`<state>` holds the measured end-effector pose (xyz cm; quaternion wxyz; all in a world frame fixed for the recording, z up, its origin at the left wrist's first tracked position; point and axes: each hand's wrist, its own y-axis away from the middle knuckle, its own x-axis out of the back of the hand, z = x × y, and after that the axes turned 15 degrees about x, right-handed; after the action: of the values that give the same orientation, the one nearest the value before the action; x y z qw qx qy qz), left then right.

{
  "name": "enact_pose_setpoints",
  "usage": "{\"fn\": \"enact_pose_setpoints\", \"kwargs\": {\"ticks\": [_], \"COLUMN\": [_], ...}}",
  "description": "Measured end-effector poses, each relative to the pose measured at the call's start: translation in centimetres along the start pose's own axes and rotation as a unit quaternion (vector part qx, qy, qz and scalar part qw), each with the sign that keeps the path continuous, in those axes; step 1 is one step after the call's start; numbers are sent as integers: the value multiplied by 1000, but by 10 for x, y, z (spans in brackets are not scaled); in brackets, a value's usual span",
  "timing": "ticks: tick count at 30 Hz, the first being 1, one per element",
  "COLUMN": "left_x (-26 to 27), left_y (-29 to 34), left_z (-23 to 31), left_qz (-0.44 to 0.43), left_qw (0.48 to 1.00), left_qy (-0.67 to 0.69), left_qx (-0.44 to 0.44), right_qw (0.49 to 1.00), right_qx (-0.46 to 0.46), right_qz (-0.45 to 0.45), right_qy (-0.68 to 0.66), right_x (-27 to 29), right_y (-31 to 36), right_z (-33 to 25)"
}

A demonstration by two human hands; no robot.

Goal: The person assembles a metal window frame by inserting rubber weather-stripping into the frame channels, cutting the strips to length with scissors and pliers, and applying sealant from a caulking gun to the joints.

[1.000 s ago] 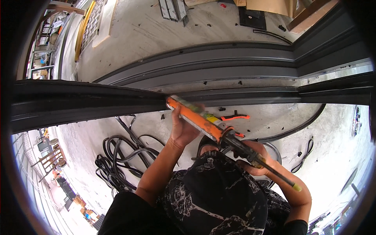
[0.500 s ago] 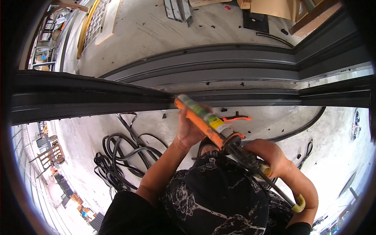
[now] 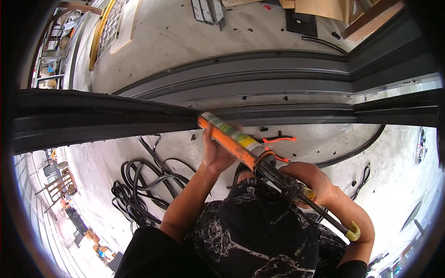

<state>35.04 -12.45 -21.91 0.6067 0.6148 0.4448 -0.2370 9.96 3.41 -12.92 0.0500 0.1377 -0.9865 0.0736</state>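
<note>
An orange caulking gun [image 3: 230, 144] with a green and yellow sealant tube [image 3: 236, 135] in its cradle slants across the middle of the view. My left hand [image 3: 217, 154] supports the orange barrel from below, its fingers partly hidden behind it. My right hand [image 3: 311, 178] is closed around the gun's handle; its fingers and the trigger are mostly hidden. The gun's front end overlaps a dark grey metal frame bar [image 3: 106, 118] in this view; whether the nozzle touches the bar cannot be seen. The hooked plunger rod [image 3: 327, 217] sticks out past my right wrist.
Orange-handled pliers [image 3: 279, 139] lie on the floor beyond my right hand. Coiled black strips [image 3: 132, 190] are heaped at the left. More dark frame profiles [image 3: 259, 69] stretch along the far side. A square black plate [image 3: 301, 24] rests near cardboard [image 3: 322, 10] farther off.
The gun's front end has shifted slightly left and toward the bar, and its barrel has rolled a little. Both hands have moved slightly left with it, still holding on.
</note>
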Motion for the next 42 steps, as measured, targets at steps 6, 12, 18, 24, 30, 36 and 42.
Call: {"fn": "enact_pose_setpoints", "kwargs": {"ticks": [6, 12, 18, 24, 30, 36, 42], "left_x": [-15, -51, -47, -33, -20, -28, -29], "left_y": [-16, -25, -10, -10, -13, -18, -16], "left_z": [-11, -35, -31, -26, -20, -19, -14], "left_qz": [-49, 49, 113, 148, 136, 161, 143], "left_qw": [997, 995, 990, 986, 989, 986, 988], "left_qy": [-20, -58, -61, -71, -38, -31, -53], "left_qx": [53, 67, 56, 27, 40, 28, 16], "right_qw": [999, 991, 961, 968, 948, 961, 973], "right_qx": [-43, -117, -199, -215, -131, -230, -163], "right_qz": [-10, 61, 107, 45, 89, 60, 73], "right_qy": [28, -37, -159, -123, -276, -141, -143], "right_x": [29, 42, 27, 17, 3, 7, 7], "right_y": [1, 40, 32, 26, 40, 36, 28], "right_z": [-34, -36, -32, -14, 17, 10, 10]}}
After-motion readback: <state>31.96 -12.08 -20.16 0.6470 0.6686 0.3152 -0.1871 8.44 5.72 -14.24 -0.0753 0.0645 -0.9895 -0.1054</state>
